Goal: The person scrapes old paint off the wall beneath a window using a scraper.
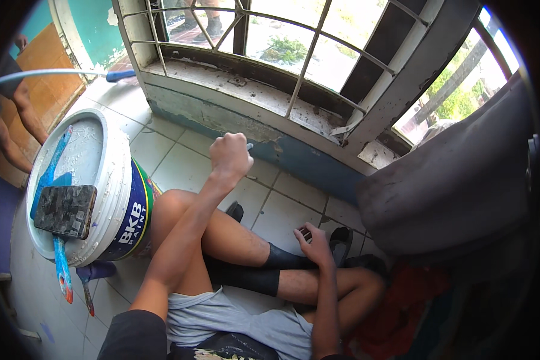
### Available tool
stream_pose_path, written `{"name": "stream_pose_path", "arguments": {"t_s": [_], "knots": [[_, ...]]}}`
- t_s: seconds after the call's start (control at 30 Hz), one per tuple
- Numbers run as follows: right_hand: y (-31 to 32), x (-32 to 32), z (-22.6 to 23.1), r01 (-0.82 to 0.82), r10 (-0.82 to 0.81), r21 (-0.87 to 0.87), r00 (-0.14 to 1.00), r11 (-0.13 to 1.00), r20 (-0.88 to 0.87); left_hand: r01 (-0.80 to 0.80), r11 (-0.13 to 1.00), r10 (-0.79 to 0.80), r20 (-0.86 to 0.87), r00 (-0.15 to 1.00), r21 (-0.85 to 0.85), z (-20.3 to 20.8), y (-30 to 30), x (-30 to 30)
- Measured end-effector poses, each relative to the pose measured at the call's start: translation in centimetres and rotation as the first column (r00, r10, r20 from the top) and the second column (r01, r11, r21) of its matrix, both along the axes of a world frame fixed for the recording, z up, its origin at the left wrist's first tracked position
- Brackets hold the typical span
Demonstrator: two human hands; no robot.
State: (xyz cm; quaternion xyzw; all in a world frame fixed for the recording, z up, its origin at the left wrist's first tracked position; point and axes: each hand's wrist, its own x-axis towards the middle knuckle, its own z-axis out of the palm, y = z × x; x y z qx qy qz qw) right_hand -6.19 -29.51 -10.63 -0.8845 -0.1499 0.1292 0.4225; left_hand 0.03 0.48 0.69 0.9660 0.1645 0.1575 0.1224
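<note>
At my left stands a paint bucket (139,195), a phone (65,210) and brushes (62,267) on its lid (93,144). My left hand (231,157) is closed around a small object (249,146), only its greyish tip showing, before the peeling wall (300,157). My right hand (315,246) is half curled; I cannot tell whether it holds something

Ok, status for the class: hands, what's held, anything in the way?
Left hand: closed on small grey-tipped object, in front of peeling wall. Right hand: curled, contents unclear. Bucket at left, apart from both hands.
</note>
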Motion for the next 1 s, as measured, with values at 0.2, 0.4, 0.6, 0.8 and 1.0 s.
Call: {"name": "stream_pose_path", "arguments": {"t_s": [0.2,0.4,0.6,0.8,1.0], "knots": [[0.2,0.1,1.5,0.026,-0.026,-0.028,0.999,0.999,-0.023,0.010,0.999,-0.008,-0.040,0.999,0.051,-0.3,-0.5,0.7],[-0.6,0.2,-0.1,-0.010,0.010,-0.003,1.000,1.000,0.024,0.039,0.998,-0.042,-0.052,0.998,-0.045,-1.1,-3.1,0.5],[1.0,0.0,0.7,0.004,-0.004,-0.013,1.000,1.000,0.004,-0.037,0.999,0.038,-0.091,0.995,0.017,0.0,-0.5,-0.7],[-0.2,0.0,-0.3,-0.019,0.020,-0.039,1.000,0.999,0.012,0.029,0.997,-0.032,-0.043,0.999,-0.070,-1.7,-1.6,-0.3],[1.0,0.1,0.3,-0.007,0.007,-0.006,1.000,1.000,0.019,0.008,0.996,-0.006,0.021,1.000,-0.091,-0.4,-0.2,-1.5]]}}
